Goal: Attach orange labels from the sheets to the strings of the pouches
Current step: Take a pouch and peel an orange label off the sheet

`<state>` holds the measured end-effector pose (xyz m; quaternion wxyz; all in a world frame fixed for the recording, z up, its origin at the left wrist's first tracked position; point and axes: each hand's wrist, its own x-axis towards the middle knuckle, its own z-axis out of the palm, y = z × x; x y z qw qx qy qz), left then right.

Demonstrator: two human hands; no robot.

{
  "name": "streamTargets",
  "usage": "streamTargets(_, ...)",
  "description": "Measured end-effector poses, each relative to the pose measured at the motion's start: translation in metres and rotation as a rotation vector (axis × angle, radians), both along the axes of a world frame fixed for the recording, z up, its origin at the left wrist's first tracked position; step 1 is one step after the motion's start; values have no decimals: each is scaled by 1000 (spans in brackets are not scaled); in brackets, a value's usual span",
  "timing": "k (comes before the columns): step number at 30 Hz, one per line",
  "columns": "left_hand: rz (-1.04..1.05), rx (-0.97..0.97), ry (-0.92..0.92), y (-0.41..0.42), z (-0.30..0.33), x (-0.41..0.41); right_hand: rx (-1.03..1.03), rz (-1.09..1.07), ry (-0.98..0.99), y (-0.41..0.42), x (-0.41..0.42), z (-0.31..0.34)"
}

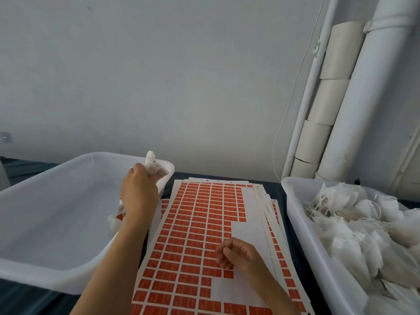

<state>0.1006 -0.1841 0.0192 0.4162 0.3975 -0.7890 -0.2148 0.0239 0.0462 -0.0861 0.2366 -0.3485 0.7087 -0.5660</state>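
A stack of sheets (pixel 204 223) with rows of orange labels lies on the table between two white tubs. My left hand (pixel 138 194) grips a white pouch (pixel 152 164) above the right edge of the left tub (pixel 56 212). Under my left wrist, a few labelled pouches (pixel 116 220) lie inside that tub. My right hand (pixel 236 253) rests on the top sheet with its fingers curled, their tips at an orange label (pixel 228 273) on the edge of the peeled area. Whether it pinches a label I cannot tell. The right tub (pixel 302 223) holds several white pouches (pixel 363 223) with strings.
Dark table surface (pixel 276 188) shows between the tubs and behind the sheets. White pipes (pixel 368 94) and cardboard tubes (pixel 327 105) stand against the wall at the back right, with a thin white cable (pixel 293 92) hanging beside them.
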Motion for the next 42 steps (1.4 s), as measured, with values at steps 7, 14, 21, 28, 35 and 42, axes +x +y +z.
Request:
streamTargets(7,79,100,-329,-18,-8,1,8,-2,3,0,-1,-2)
streamTargets(14,100,147,-544,-11,-6,-5,-49,-91,-51,-1,-6,8)
streamTargets(21,26,-173,-328,20,-14,-26,-102,-222,-28,-8,-11,25)
streamTargets(28,-277,-260,-383,60,-43,-45,-137,-333,-29,-9,-20,44)
streamTargets(35,-485,-189,-475,92,-67,-56,21,-494,-9,-14,-34,58)
streamTargets(42,-568,-138,-399,102,-58,-72,-41,-804,34,10,-85,113)
